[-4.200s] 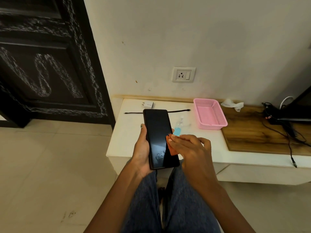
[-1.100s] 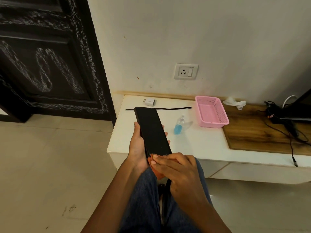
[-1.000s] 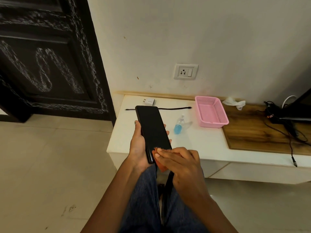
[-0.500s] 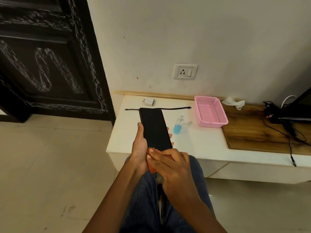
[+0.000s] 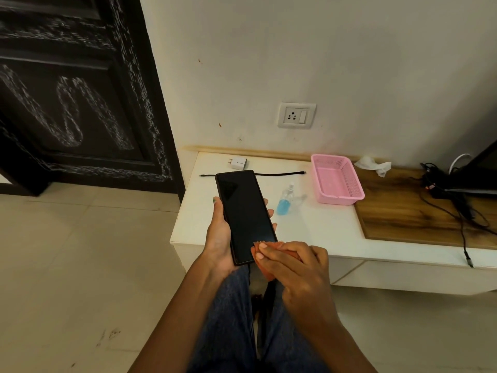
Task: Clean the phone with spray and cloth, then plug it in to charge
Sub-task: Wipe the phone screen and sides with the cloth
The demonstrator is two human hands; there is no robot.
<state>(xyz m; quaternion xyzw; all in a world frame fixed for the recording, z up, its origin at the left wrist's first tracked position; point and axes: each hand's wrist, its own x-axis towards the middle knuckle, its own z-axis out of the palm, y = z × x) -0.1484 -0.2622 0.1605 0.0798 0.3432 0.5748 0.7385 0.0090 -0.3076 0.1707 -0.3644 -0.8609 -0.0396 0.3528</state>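
In the centre of the frame, slightly to the left, the phone (image 5: 245, 214) is being held by the left hand (image 5: 219, 235): the thumb is lying along its left edge and the fingertips are curling round its right edge, so the grip is closed around the body. Its dark screen is being shown upward. At its lower right corner the orange cloth (image 5: 269, 250) is being pressed on the glass by the right hand (image 5: 293, 267), whose fingers are being bent over the cloth and are holding it. The wiping step is judged to be in hand.

Above the phone, on the white table (image 5: 317, 227), the white charger adapter (image 5: 238, 163) and the black cable (image 5: 279, 173) are being left unconnected. Right of the phone the spray bottle (image 5: 285, 201) is lying, near the pink basket (image 5: 336, 179). Higher on the wall, the socket (image 5: 296, 115) is being kept free.

For the next move, the cloth is probably to be put down, and adapter, cable and socket are to be joined with the phone.
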